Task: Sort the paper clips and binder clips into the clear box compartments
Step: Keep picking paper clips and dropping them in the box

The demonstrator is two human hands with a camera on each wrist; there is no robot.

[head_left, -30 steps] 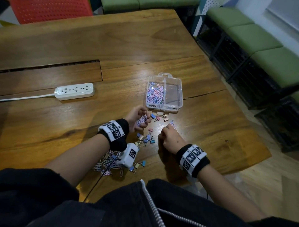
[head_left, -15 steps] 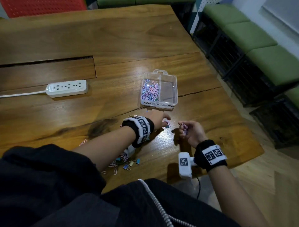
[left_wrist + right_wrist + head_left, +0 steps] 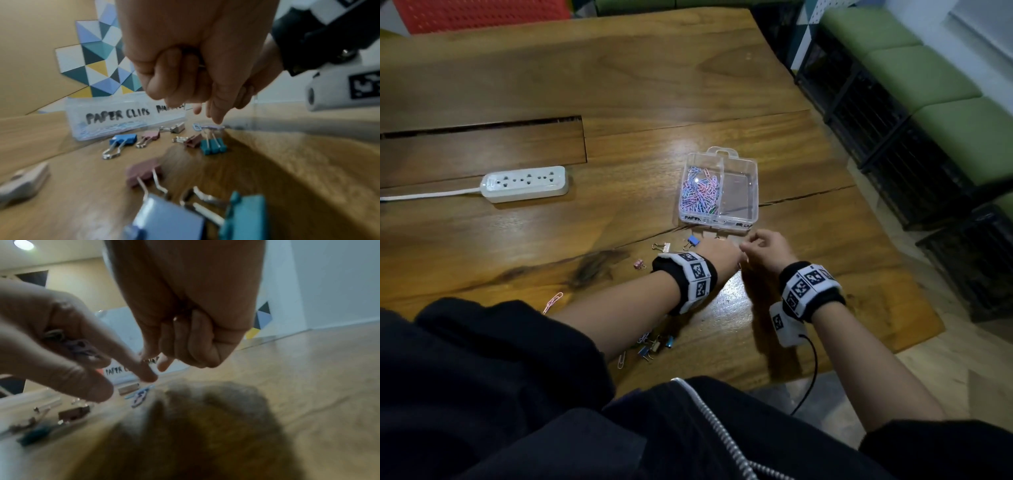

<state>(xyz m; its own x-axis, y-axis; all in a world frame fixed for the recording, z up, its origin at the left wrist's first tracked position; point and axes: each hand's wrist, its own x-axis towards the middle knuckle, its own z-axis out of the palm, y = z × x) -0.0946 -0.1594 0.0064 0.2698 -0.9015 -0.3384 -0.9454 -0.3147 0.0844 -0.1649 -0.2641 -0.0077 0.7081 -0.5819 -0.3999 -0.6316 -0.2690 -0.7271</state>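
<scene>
The clear box (image 3: 751, 192) stands mid-table; its left compartment holds coloured paper clips (image 3: 698, 192) and its right one looks bare. The front is lettered "PAPER CLIPS" (image 3: 117, 115). Just in front of it my left hand (image 3: 722, 255) grips lilac paper clips (image 3: 76, 345), its index finger pointing down at a clip on the wood (image 3: 205, 127). My right hand (image 3: 763, 245) is close beside it, three fingers curled in with a small glint between them (image 3: 174, 319). Binder clips (image 3: 123, 141) lie loose before the box.
More binder and paper clips (image 3: 654, 342) lie under my left forearm, and a pink paper clip (image 3: 553, 301) sits to the left. A white power strip (image 3: 525, 183) lies at the left. The table edge (image 3: 893, 342) runs near my right wrist.
My left hand has left the pile and moved forward to the box front with its clips. My right hand has come forward and left until it is beside the left hand.
</scene>
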